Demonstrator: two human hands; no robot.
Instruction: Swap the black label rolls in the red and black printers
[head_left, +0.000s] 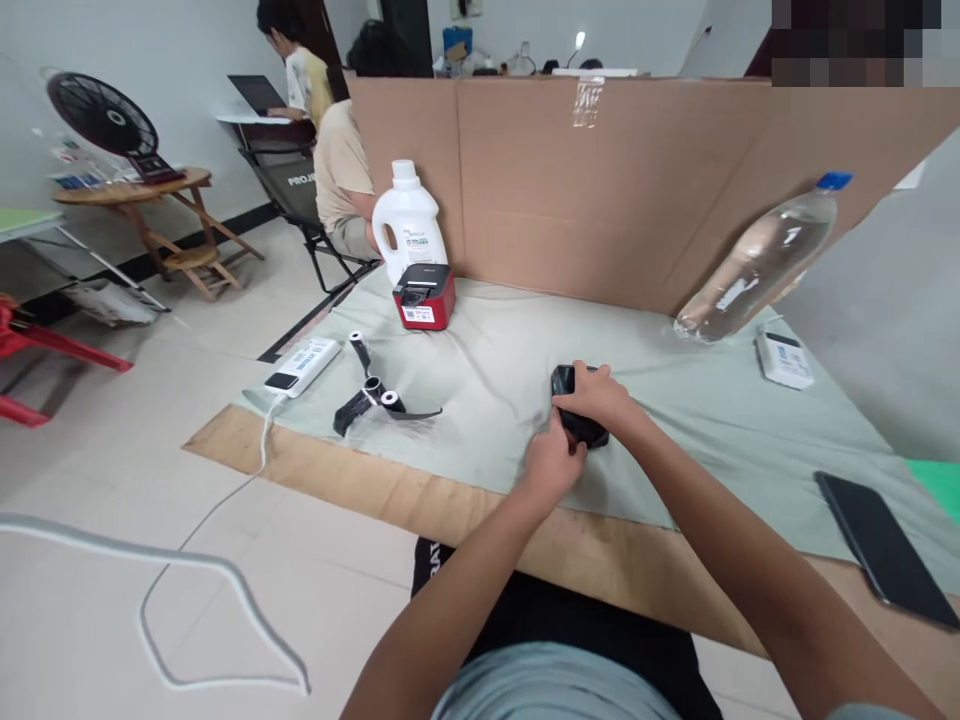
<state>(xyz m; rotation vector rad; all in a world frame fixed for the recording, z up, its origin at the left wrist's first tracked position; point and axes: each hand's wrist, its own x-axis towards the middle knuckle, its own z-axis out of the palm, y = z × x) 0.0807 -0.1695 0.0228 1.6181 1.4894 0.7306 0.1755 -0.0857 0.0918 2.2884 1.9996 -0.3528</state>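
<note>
in the head view, the black object point(587, 428) lies on the pale green cloth point(480, 385), in front of me and near the table's bare front edge point(420, 495). both my hands are on it. my right hand point(602, 395) is grasping it from above, its fingers and thumb bent over the far part; my left hand point(553, 462) is curled round its near left corner, grasping there too, with the thumb close to the near edge. how hard i press i cannot tell, and my hands cover too much of it to say just what it is.

it looks glossy and firm, so i judge it stiff and rather light, and a little slippery under dry fingers. its low, blocky shape would suit a grip across opposite sides, with the other hand steadying a corner; the smooth top seems a poor place to pinch. whether it is fragile i cannot see.

left of it, well apart, lie black rolls point(373, 390) with loose tails. the red box point(425, 300) stands beyond them, just in front of the white jug point(409, 225). a dark phone point(885, 545) lies well to my right.
</note>
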